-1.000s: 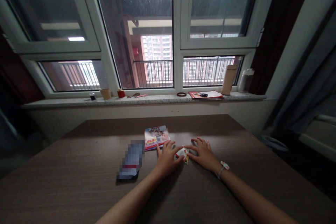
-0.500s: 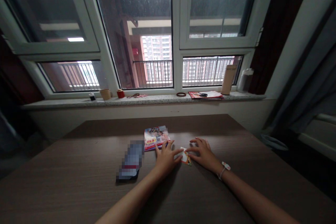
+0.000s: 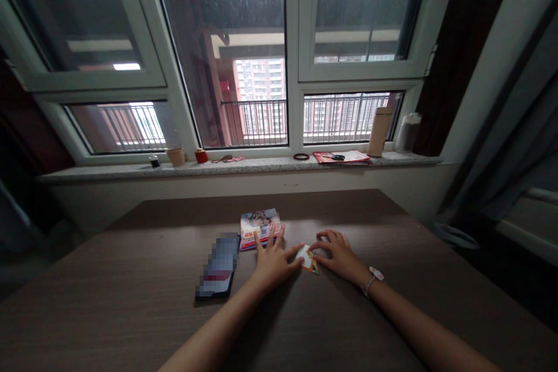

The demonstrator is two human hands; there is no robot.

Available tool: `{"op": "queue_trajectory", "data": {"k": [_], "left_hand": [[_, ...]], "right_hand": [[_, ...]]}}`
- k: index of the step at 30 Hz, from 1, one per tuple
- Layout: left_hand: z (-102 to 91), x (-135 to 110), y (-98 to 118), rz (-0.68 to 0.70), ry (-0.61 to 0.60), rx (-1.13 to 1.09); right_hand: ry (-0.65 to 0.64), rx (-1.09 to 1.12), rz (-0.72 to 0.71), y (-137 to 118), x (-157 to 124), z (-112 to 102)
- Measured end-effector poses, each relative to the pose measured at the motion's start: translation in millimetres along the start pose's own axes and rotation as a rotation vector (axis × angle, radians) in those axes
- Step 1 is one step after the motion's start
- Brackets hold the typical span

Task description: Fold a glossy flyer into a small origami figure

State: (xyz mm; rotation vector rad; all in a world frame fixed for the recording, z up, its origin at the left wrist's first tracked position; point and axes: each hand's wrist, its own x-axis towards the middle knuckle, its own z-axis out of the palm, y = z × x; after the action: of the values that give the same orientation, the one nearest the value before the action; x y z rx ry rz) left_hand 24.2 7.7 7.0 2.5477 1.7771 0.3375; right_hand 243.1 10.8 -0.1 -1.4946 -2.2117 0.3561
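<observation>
In the head view, a small folded piece of paper (image 3: 307,259), white with orange and green along its edges, lies on the brown worktop (image 3: 314,325) between the two bare hands. The left grip (image 3: 274,263) is on its left side: thumb and forefinger meet the paper's near-left edge, a gap between them, while the other fingers are splayed. Whether those two pinch the paper or only press on it cannot be told. The spread fingertips overlap the lower right part of a printed flyer (image 3: 260,220); contact there is unclear.

The right grip (image 3: 337,256) is on the paper's right side, fingers bent and tips pointing in at its right edge. The tips seem to meet that edge, but they hide the spot, so whether they grasp it cannot be told. A pale bracelet (image 3: 375,273) circles the right wrist.

A phone (image 3: 218,270), its screen pixelated, lies left of the left grip and just beside the flyer. Beyond the worktop, a speckled stone windowsill (image 3: 270,167) carries a paper cup (image 3: 176,157), a dark ring-shaped item (image 3: 301,157), a pair of scissors (image 3: 337,157) on red and white papers (image 3: 355,157), and an upright tan flask (image 3: 379,132).
</observation>
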Motion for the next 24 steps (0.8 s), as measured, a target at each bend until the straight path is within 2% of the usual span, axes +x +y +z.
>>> {"op": "queue_trajectory", "data": {"k": [11,16,24], "left_hand": [[2.6,2.3,-0.2,-0.041,-0.043,-0.006],[5.7,0.9,-0.6,-0.020,-0.016,-0.014],[11.2,-0.5,-1.9,0.092,0.092,-0.014]], "right_hand": [[-0.052,-0.052,0.012,-0.8,1.0,-0.4],[-0.062,-0.049,0.020,0.0,0.4,0.0],[0.023,0.005,-0.004,3.0,-0.5,2.5]]}}
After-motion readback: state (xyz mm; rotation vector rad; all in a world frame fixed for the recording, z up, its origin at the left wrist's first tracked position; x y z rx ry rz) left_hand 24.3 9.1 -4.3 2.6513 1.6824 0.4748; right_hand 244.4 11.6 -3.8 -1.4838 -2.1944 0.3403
